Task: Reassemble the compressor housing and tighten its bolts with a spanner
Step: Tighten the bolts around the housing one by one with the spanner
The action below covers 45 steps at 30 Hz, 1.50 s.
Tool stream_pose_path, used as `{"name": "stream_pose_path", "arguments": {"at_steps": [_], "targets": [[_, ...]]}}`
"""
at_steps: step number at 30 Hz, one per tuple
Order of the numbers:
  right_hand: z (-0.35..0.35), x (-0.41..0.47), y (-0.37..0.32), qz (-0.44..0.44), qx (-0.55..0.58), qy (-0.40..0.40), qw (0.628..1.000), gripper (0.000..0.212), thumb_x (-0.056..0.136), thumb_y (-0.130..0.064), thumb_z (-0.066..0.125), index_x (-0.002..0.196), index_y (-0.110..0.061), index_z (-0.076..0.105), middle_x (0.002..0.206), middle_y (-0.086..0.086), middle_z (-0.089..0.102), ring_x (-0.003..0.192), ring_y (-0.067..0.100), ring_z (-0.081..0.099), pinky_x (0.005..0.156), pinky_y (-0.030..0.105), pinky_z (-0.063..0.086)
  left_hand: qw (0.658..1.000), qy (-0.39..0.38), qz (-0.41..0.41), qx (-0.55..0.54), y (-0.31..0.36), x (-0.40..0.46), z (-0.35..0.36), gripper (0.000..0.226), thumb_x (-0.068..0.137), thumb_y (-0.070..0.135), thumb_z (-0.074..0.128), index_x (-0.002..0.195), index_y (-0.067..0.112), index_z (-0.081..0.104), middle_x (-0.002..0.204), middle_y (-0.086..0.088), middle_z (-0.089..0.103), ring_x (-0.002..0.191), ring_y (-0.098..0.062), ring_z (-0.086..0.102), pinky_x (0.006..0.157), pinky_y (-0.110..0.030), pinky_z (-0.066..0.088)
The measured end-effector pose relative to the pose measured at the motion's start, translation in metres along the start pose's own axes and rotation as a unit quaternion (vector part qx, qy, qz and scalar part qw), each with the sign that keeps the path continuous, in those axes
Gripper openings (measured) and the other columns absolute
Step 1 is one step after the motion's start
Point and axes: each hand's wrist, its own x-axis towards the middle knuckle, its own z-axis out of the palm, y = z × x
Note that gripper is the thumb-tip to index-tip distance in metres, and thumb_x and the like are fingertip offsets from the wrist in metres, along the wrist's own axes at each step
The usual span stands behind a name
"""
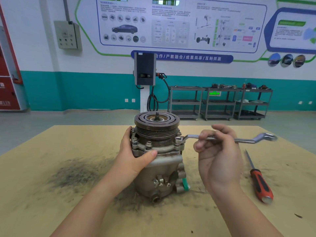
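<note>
Compressor (157,156) mid-table (51,168) — screwdriver (259,182) right

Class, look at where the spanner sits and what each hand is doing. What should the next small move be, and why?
Probably swing the spanner handle round to turn the bolt on the compressor's right side. Its ring end already sits on that bolt, the right hand holds the shaft mid-length, and the left hand braces the housing. I cannot tell how tight the bolt is.
</note>
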Motion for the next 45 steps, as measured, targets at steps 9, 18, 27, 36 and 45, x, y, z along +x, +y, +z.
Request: {"name": "stream_pose_path", "arguments": {"at_steps": [9, 18, 27, 36, 45], "targets": [[-0.006, 0.009, 0.003, 0.068, 0.036, -0.009, 0.997, 0.034, 0.084, 0.002, 0.032, 0.067, -0.014, 0.057, 0.052, 0.008, 0.048, 0.040, 0.018, 0.039, 0.042, 0.021, 0.036, 1.000, 0.003, 0.003, 0.005, 0.002, 0.001, 0.000, 0.108, 0.064, 0.052, 0.072, 0.153, 0.041, 0.012, 0.148, 0.013, 0.042, 0.131, -0.008, 0.047, 0.109, -0.028, 0.036], [-0.004, -0.034, 0.021, -0.281, -0.277, -0.219, 0.892, 0.016, 0.079, -0.007, 0.050, 0.081, -0.020, 0.059, 0.076, -0.010, 0.058, 0.062, 0.005, 0.053, 0.058, 0.018, 0.042, 1.000, 0.005, 0.004, -0.008, -0.001, 0.001, 0.001, 0.108, 0.052, 0.064, 0.073, 0.142, 0.049, 0.016, 0.146, 0.012, 0.046, 0.130, -0.005, 0.049, 0.112, -0.031, 0.037], [0.001, -0.037, 0.025, -0.336, -0.411, -0.335, 0.778, 0.021, 0.083, -0.008, 0.063, 0.101, -0.018, 0.057, 0.103, -0.005, 0.055, 0.091, 0.012, 0.058, 0.074, 0.030, 0.051, 1.000, 0.010, -0.009, -0.026, 0.002, 0.000, 0.002, 0.121, 0.048, 0.058, 0.081, 0.150, 0.047, 0.017, 0.143, 0.003, 0.054, 0.128, -0.014, 0.055, 0.113, -0.047, 0.039], [0.000, -0.009, -0.004, -0.071, -0.038, -0.068, 0.994, 0.037, 0.091, -0.009, 0.033, 0.066, -0.020, 0.058, 0.059, 0.009, 0.054, 0.042, 0.023, 0.045, 0.047, 0.021, 0.039, 1.000, 0.007, -0.003, -0.002, 0.004, -0.002, 0.002, 0.120, 0.049, 0.068, 0.070, 0.151, 0.045, 0.012, 0.149, 0.013, 0.043, 0.132, -0.007, 0.047, 0.117, -0.040, 0.035], [-0.007, 0.013, 0.001, 0.153, 0.110, 0.002, 0.982, 0.003, 0.072, -0.013, 0.043, 0.074, -0.011, 0.044, 0.057, 0.005, 0.047, 0.038, 0.016, 0.035, 0.040, 0.019, 0.034, 1.000, 0.002, -0.003, 0.004, 0.005, -0.001, 0.001, 0.121, 0.049, 0.069, 0.070, 0.152, 0.044, 0.011, 0.150, 0.011, 0.042, 0.135, -0.011, 0.045, 0.118, -0.044, 0.034]]}}
